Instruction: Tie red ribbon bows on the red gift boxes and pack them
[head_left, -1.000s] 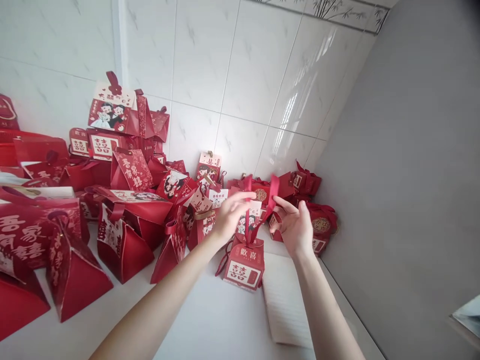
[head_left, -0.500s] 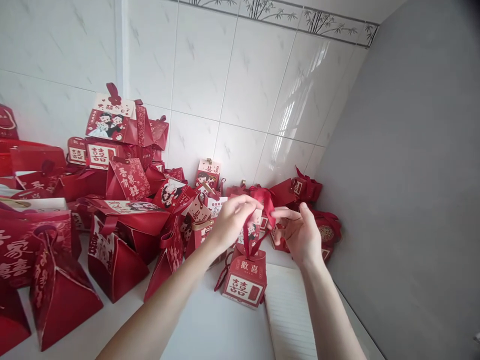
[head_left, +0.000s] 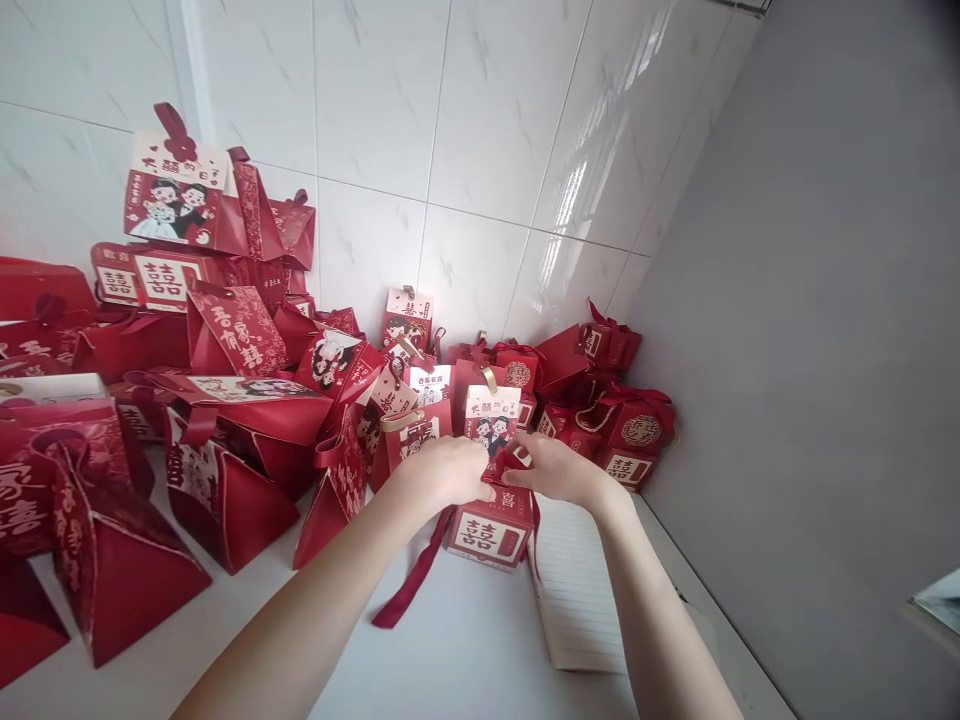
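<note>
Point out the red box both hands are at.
The box beside the lined notebook: the left hand and right hand are at its top, and a red ribbon trails to its left. The others stand behind or further left.

The head camera faces forward and down over the white surface [head_left: 450, 650], seemingly close.

Hands [head_left: 450, 470] bare; forearms [head_left: 330, 590] bare, slim, tapering toward wrists [head_left: 401, 505].

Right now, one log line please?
left fingers, right fingers: at red ribbon | red cardboard box: beneath | lined paper notebook: beside box
</note>
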